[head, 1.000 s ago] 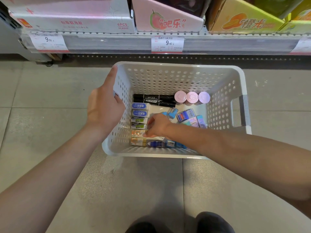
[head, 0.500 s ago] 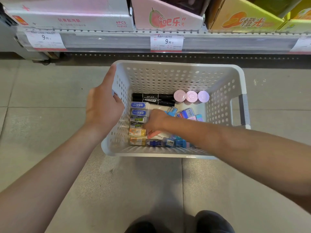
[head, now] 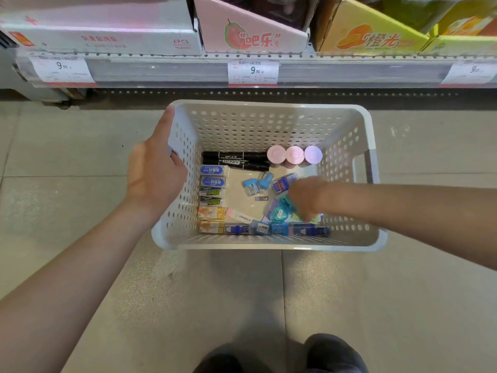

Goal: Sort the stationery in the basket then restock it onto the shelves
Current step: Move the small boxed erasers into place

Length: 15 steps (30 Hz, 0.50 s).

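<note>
The left hand [head: 153, 173] grips the basket [head: 269, 244] by its left rim. The right hand [head: 306, 196], blurred, reaches inside over a teal tape [head: 281, 212]; its grasp cannot be told.

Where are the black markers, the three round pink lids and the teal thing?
black markers [head: 236, 160], head view, on the upper marker's barrel
round pink lids [head: 294, 154], head view, middle lid's top
teal thing [head: 279, 212], head view, its body

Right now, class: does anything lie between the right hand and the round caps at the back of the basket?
Nothing visible: only open basket floor separates the right hand from the caps.
</note>
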Available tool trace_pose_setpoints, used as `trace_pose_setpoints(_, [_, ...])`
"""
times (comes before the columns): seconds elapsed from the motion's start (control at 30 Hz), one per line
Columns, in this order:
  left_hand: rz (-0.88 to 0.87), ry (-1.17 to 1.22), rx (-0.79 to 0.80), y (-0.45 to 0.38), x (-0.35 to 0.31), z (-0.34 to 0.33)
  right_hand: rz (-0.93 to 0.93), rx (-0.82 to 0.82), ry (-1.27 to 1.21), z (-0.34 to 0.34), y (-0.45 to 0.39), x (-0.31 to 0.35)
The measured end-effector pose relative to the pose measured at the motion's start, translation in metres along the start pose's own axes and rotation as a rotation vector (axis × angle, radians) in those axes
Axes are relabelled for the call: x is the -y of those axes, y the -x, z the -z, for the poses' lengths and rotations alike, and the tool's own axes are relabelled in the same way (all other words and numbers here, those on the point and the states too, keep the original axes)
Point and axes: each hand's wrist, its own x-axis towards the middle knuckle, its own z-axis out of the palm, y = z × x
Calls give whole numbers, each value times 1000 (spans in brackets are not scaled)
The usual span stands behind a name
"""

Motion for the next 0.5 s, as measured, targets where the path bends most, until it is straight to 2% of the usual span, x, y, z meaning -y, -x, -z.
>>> trace_pose_setpoints(0.17, [17,-49,-9,-3,4,-3,-67,-143,14,-18,-9,9])
trace_pose_setpoints(0.4, [31,-34,-3,-3,4,-2,3,-89,-7,2,2,3])
trace_pose_setpoints(0.5, [33,-8,3,-3,4,-1,94,-107,-337,25,13,-8])
